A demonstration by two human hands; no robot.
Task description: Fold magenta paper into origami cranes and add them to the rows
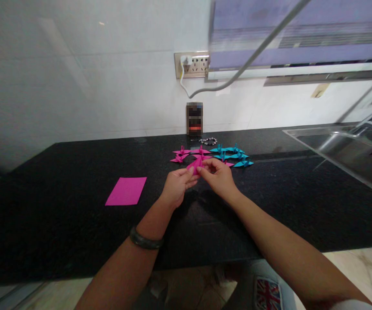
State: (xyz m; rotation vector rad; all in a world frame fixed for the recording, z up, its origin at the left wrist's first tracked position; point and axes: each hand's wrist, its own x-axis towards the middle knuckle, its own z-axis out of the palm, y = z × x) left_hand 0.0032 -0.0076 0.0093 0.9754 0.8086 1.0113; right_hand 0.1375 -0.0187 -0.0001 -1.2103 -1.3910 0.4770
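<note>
My left hand (177,185) and my right hand (217,176) meet above the black counter (60,206), both pinching a folded pink paper piece (195,165) between their fingertips. Just behind it lie finished pink paper cranes (186,154) and, to their right, teal paper cranes (234,154). A flat pink paper sheet (126,190) lies on the counter to the left of my left hand. A dark bangle (145,241) sits on my left wrist.
A beaded bracelet (208,141) and a small dark box (194,119) stand by the white wall. A wall socket (192,64) holds a white plug and cable. A steel sink (350,150) is at the right. The counter's front edge runs below my forearms.
</note>
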